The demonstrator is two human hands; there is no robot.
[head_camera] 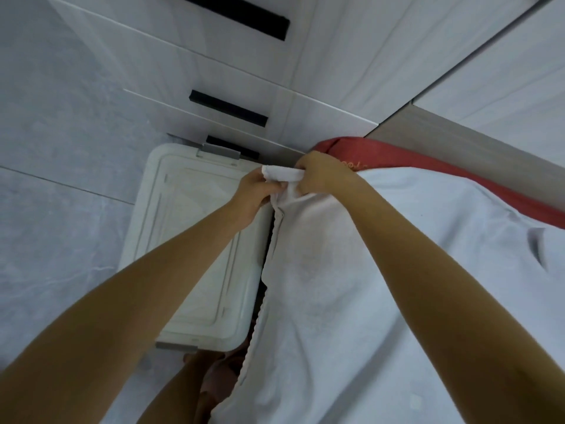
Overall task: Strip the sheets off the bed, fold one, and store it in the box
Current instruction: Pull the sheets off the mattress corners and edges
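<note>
Item 1. The white sheet (367, 270) lies spread directly right of the box (189, 240). Its scalloped left edge hangs down along the box's right side. One corner is bunched and lifted above the box's far right corner.

Item 2. The left hand (256, 191) is over the box's far right corner. Its grip is clamped on the gathered sheet corner, fingers curled round the cloth.

Item 3. The right hand (318, 175) is just right of the left hand, beyond the box's right edge. Its grip is likewise clamped on the same bunched corner.

Item 4. The box is pale plastic and stands on the grey floor (46, 148). Its lid (198, 209) is on, with a grey latch (218, 151) at the far end.

Item 5. A red cover (428, 169) shows past the sheet, to the right of the box's far end. It bears orange stitched writing (351, 165), which is too small and too blurred to read.

Item 6. A white drawer unit (183, 71) with black handles (227, 108) stands immediately beyond the box.
</note>
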